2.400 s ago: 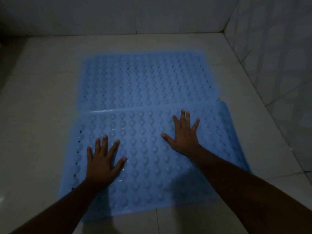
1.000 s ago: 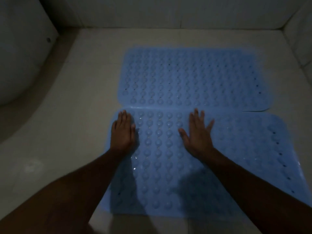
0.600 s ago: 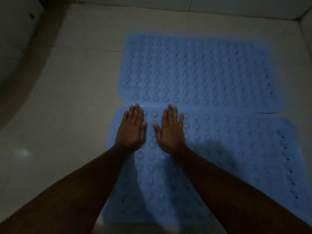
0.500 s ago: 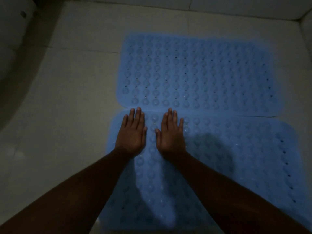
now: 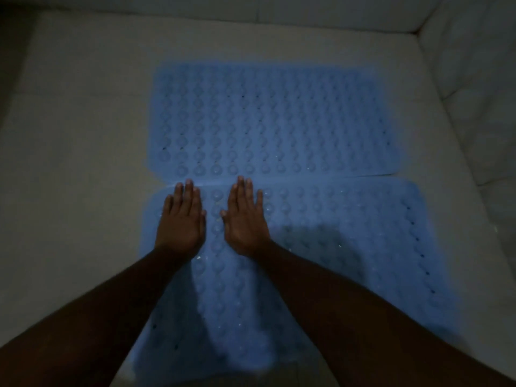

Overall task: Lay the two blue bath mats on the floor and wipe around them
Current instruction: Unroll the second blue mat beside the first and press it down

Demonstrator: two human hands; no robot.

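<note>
Two blue bath mats with rows of round bumps lie flat on the pale tiled floor, long edges meeting. The far mat (image 5: 268, 118) sits toward the back wall. The near mat (image 5: 349, 247) lies closer to me and reaches further right. My left hand (image 5: 181, 222) rests palm down on the near mat's far left corner, its fingertips at the seam between the mats. Just to its right, my right hand (image 5: 245, 219) also lies flat on the near mat, fingertips at the seam. Neither hand holds anything. My forearms cover part of the near mat.
Pale floor tiles (image 5: 78, 152) spread to the left of the mats. A tiled back wall (image 5: 251, 7) runs along the top, and a tiled side wall (image 5: 474, 65) rises at the right. The room is dim.
Both hands slid to the near mat's far left corner and came close together, then edged forward to the seam. The view swung left, then partly back right.
</note>
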